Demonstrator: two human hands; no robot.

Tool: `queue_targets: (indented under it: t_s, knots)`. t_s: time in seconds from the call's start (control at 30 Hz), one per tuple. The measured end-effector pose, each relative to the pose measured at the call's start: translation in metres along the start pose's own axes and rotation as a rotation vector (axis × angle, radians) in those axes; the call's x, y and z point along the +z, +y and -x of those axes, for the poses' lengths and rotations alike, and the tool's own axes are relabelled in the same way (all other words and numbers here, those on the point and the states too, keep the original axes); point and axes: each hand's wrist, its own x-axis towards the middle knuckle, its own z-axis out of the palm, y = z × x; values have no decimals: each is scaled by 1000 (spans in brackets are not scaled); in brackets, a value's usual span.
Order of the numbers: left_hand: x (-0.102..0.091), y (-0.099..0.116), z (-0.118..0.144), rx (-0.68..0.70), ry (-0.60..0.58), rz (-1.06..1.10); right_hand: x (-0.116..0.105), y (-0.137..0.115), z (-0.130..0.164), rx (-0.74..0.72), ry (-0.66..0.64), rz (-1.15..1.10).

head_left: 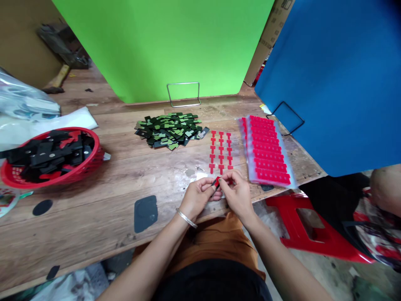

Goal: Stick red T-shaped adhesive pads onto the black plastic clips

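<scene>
Small red T-shaped sticker (217, 181), glossy

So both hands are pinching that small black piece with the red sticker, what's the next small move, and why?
Probably press the red sticker flat onto the black piece: left hand and right hand both pinch it, and the sticker looks only partly seated.

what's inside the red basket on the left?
The red basket holds a heap of flat black pieces, a few showing red stickers. The top layer hides the lower pieces and the basket bottom.
</scene>
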Motion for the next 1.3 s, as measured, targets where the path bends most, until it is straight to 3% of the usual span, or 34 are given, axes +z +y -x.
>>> queue_targets:
  t_s: [0.5, 0.77, 0.83, 0.97, 1.07, 1.3]
  knots:
    - [-1, -1, 1, 11, 0, 14, 0, 2, -4, 64, -32, -5]
    - [2, 6, 10, 46, -15, -2, -3, -5, -10, 238, -27, -255]
    - [6, 9, 14, 70, -8, 7, -8, -10, -12, 263, -96, -328]
    - [12, 15, 25, 122, -46, 34, -20, -24, -11, 195, -229, -281]
    - [15, 17, 30, 134, -73, 65, -23, -36, -6, 147, -224, -255]
    - [10, 12, 34, 122, 25, 51, -9, -41, 3, 143, -227, -269]
